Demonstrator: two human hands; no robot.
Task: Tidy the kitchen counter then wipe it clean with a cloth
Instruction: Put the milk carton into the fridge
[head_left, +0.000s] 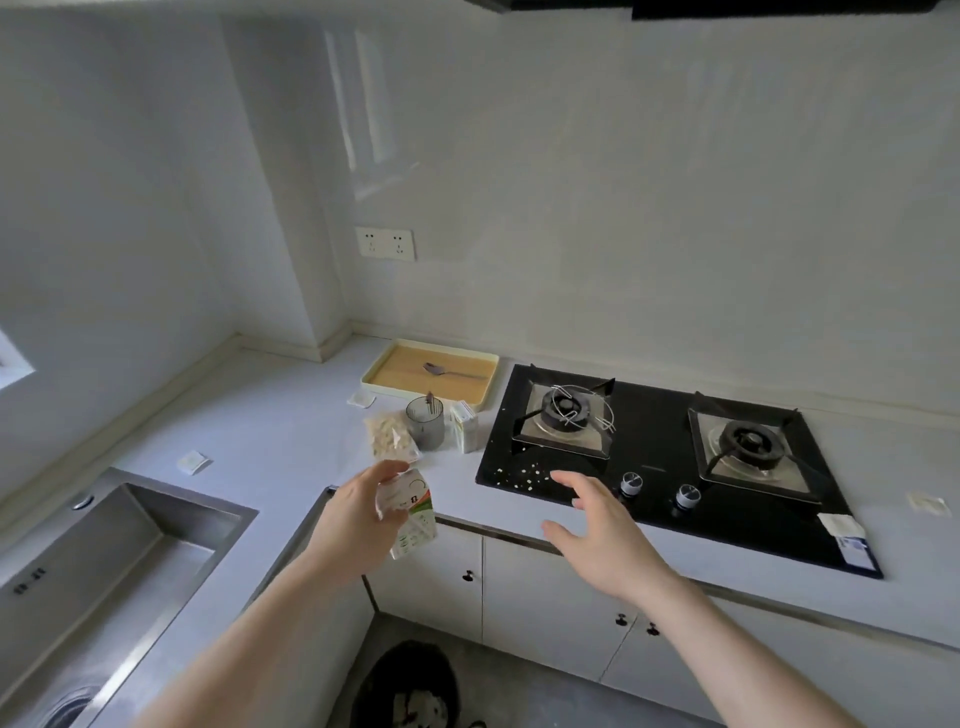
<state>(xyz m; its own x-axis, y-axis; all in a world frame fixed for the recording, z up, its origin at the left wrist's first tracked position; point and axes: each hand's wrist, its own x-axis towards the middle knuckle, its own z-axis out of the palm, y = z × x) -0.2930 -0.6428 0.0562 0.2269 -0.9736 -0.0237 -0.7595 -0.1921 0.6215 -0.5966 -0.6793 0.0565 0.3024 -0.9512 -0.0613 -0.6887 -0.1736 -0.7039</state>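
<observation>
My left hand (358, 514) grips a small white and green carton (413, 517) in the air over the counter's front edge. My right hand (597, 525) hovers open, fingers spread, near the front left of the black hob (654, 467). White crumbs (524, 475) lie scattered on the hob's front left corner. On the counter (270, 431) stand a second carton (464, 426), a grey cup (425, 421) with a utensil in it, and a clear bag of pale pieces (389, 439). No cloth is in view.
A yellow tray (382, 371) holding a spoon (452, 370) sits by the back wall. The steel sink (104, 561) is at the left. Small white packets (193, 461) lie on the counter. A black-lined bin (405, 686) stands on the floor below. A wire rack (582, 410) rests on the left burner.
</observation>
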